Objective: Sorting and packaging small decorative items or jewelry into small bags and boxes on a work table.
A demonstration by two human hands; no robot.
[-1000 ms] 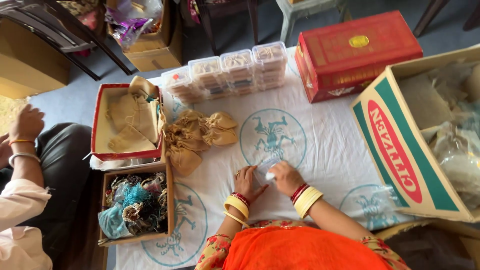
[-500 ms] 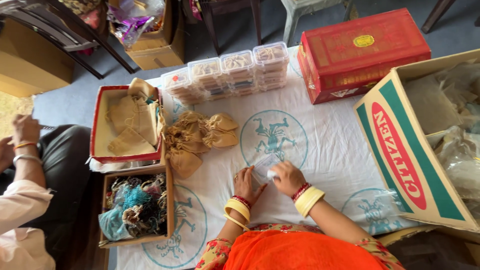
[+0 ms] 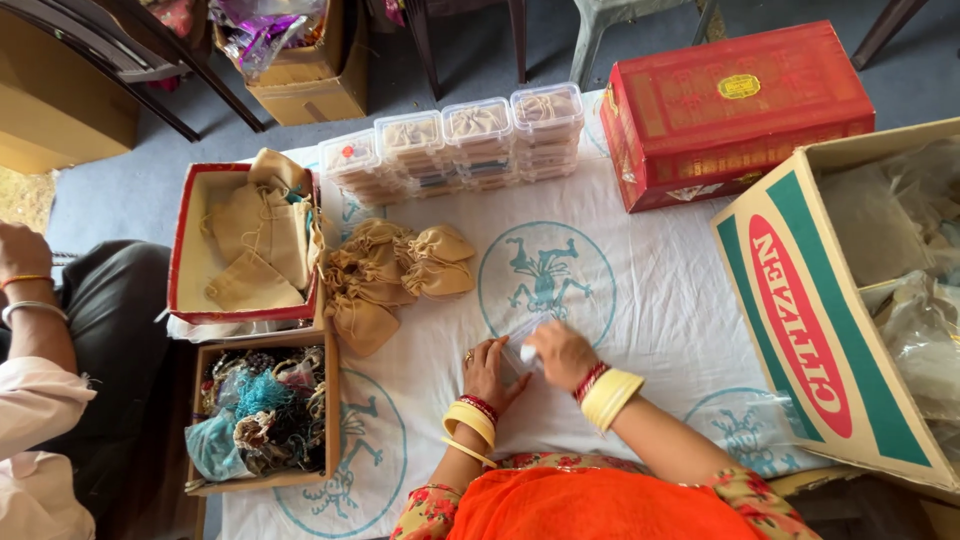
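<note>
A co-worker's arm (image 3: 30, 300) rests at the far left, beside a box of tangled trinkets (image 3: 262, 415). A heap of tan pouches (image 3: 385, 275) lies on the white cloth (image 3: 650, 300). The left hand (image 3: 487, 372) and right hand (image 3: 560, 352) meet over a small clear packet (image 3: 522, 340), fingers curled, pinching it against the cloth. A large carton (image 3: 810, 310) stands at the right.

Tan pouches (image 3: 385, 275) beside red box (image 3: 735, 110)
</note>
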